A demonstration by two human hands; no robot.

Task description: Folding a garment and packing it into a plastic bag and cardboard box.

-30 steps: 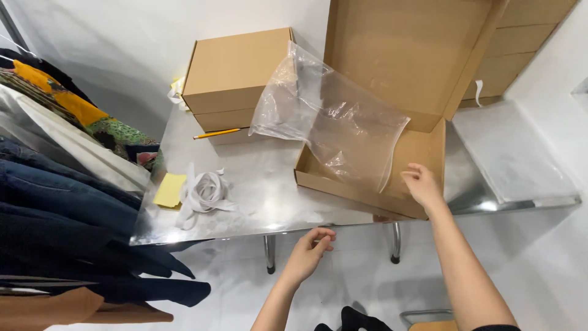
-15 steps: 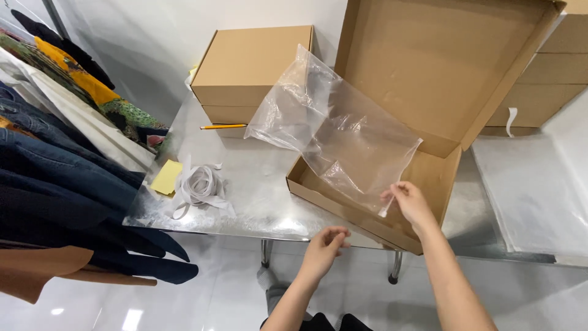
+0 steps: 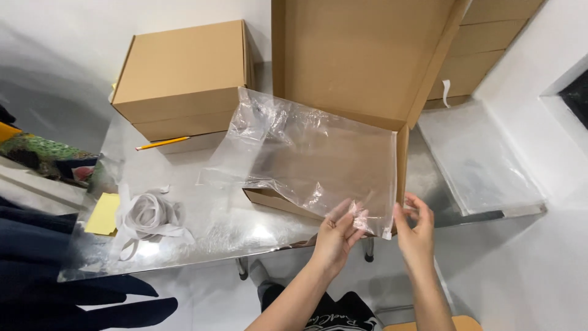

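Note:
A large clear plastic bag is spread over an open brown cardboard box whose lid stands upright. My left hand pinches the bag's near edge at the box's front. My right hand holds the same edge at the bag's near right corner, fingers bent around the plastic. Both hands sit just past the front edge of the shiny metal table.
A closed cardboard box stands at the back left with a yellow pencil beside it. White tape strips and a yellow note pad lie front left. Dark clothes hang on the left. Clear bags lie right.
My left hand rose from below the table edge and took hold of the bag's near edge next to my right hand. The bag now lies flatter over the box.

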